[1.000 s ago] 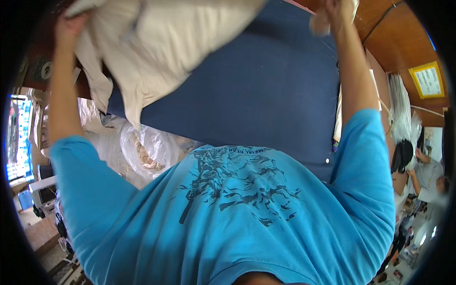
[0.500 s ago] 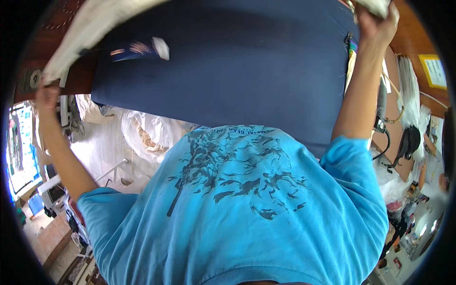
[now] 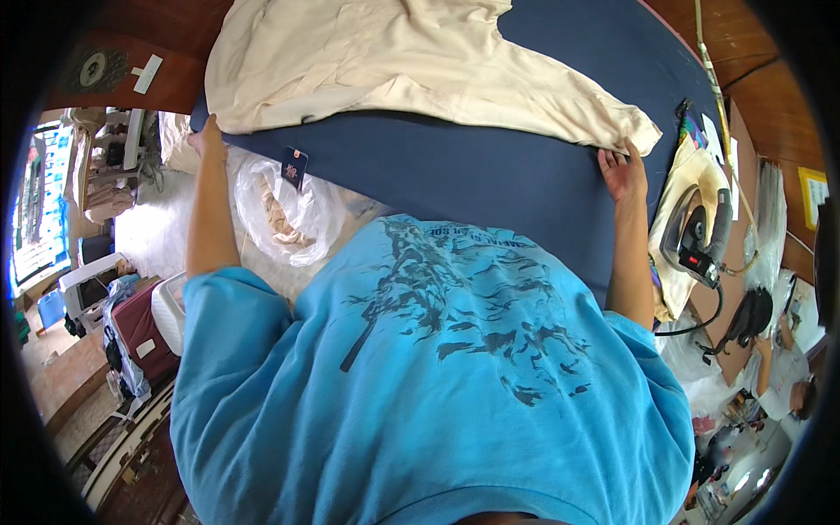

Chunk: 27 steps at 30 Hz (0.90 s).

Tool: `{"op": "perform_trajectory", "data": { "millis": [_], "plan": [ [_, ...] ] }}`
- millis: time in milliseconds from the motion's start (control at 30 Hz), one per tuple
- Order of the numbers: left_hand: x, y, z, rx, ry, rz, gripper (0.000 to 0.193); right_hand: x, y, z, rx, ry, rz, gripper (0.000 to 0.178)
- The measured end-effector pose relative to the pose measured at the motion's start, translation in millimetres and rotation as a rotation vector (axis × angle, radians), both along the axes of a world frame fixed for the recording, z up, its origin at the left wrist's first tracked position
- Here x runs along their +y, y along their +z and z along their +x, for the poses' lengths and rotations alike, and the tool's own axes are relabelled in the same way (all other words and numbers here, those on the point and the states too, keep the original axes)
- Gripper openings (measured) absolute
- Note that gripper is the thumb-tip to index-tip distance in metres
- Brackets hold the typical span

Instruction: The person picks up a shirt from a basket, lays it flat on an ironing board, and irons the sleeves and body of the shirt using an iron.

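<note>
A cream garment (image 3: pixel 350 74) lies spread over the dark blue padded board (image 3: pixel 516 188), lightly wrinkled. One long, narrow part, like a sleeve, stretches to the right. My left hand (image 3: pixel 208 140) is closed on its lower left corner, at the board's left edge, its fingers partly hidden. At the far end of the narrow part, my right hand (image 3: pixel 624 175) pinches the edge, the other fingers loosely curled. A dark hang tag (image 3: pixel 295 168) dangles below the garment's near edge, over the board's front rim.
To the right an iron (image 3: pixel 691 232) rests on a cream cloth (image 3: pixel 674 284), its dark cord (image 3: pixel 721 302) looping down. Below the board's left part sits a clear plastic bag (image 3: pixel 311 232) with cream cloth inside. Another person (image 3: pixel 783 376) is off at the right.
Both hands have come down from a raised, outstretched position, and the garment now lies flat on the board. The swinging hang tag now hangs lower. My right hand has moved toward me.
</note>
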<state>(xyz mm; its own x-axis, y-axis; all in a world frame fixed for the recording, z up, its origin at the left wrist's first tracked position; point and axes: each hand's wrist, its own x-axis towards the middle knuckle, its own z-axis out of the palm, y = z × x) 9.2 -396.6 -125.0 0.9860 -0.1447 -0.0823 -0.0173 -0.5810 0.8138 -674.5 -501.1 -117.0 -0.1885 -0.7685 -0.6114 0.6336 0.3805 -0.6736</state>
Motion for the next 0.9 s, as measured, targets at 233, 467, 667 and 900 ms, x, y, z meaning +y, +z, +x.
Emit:
{"op": "perform_trajectory", "data": {
  "millis": [233, 467, 667, 900],
  "plan": [
    [19, 14, -247, -0.799, -1.054, 0.195, 0.061, -17, -18, -31, 1.394, -0.062, -0.429, 0.074],
    [-5, 6, -253, -0.728, -1.333, 0.298, 0.029, -40, 0, -45, 1.616, 0.291, -0.304, 0.023],
    [45, 15, -272, -0.707, -1.262, 0.458, 0.029, 4, 8, -66, 1.87, 0.653, -0.162, 0.024],
    [-75, 33, -315, -0.861, -1.481, 0.075, 0.032, -28, 37, 0, 1.613, 0.519, -0.553, 0.019]
  ]
}}
